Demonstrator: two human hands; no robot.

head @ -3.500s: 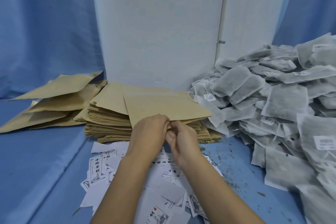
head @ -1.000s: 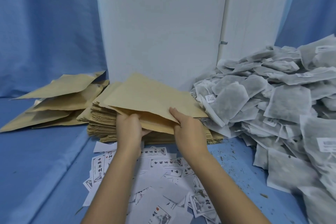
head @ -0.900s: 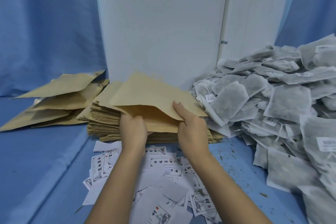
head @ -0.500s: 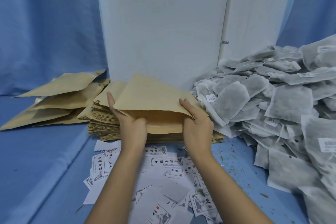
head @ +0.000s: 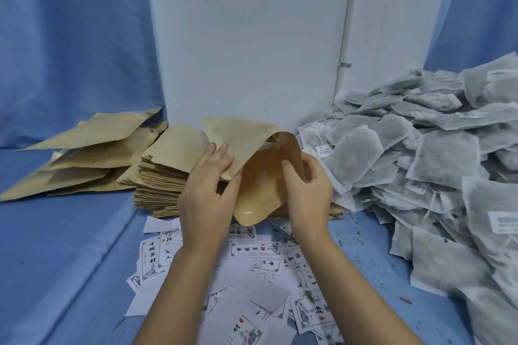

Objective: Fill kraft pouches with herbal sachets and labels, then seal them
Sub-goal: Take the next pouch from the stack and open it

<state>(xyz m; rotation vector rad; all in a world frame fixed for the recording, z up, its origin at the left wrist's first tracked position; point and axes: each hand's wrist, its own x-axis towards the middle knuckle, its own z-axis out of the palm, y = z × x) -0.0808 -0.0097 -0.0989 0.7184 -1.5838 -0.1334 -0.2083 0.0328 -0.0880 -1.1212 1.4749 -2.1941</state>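
Observation:
A kraft pouch (head: 260,176) is held up between my hands, its mouth spread wide toward me so the glossy inside shows. My left hand (head: 208,193) grips the pouch's upper flap at the left edge. My right hand (head: 307,190) pinches the lower flap at the right edge. Behind the hands lies a thick stack of flat kraft pouches (head: 165,173). White printed labels (head: 252,274) are scattered on the blue surface below my forearms. A large heap of grey herbal sachets (head: 420,165) fills the right side.
Several loose kraft pouches (head: 92,154) lie spread at the left on a raised blue step. A white panel (head: 246,36) stands upright behind the stack. Blue cloth (head: 70,36) hangs at the back. Bits of dried herb (head: 361,241) speckle the blue surface near the sachets.
The hands have lifted the top pouch off the stack and pulled its two flaps apart. Its mouth now gapes wide and has turned toward me, and the pouch sits more upright.

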